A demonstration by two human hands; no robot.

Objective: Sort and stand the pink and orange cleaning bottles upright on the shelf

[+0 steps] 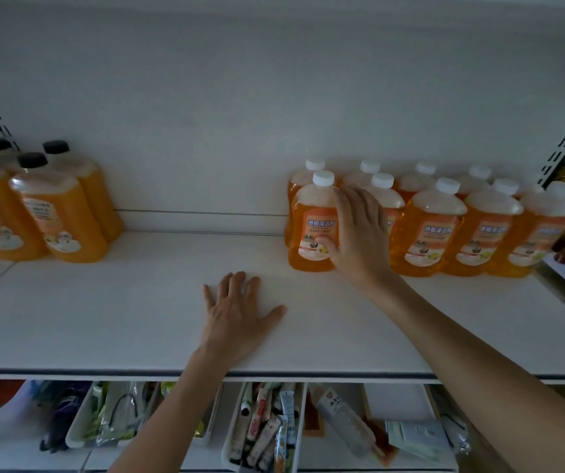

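While my right hand (pixel 359 233) grips front orange bottle (pixel 310 213) at left end of white-capped group (pixel 431 233), shelf (pixel 103 319) right rear, left hand (pixel 240 312) rests flat, fingers spread, near front edge. I judge task nearly done: both groups upright, black-capped bottles (pixel 59 220) left rear; no pink visible.

1. Between the two bottle groups the shelf (pixel 120 302) is open — a wide lane back to the wall (pixel 206 131).
2. Black-capped bottles (pixel 59 213) block the left end; white-capped bottles (pixel 445 227), two touching rows, block the right.
3. The left hand (pixel 236 312) lies flat in the lane; the right hand (pixel 359 233) grips the end bottle (pixel 312 230) at its right edge.
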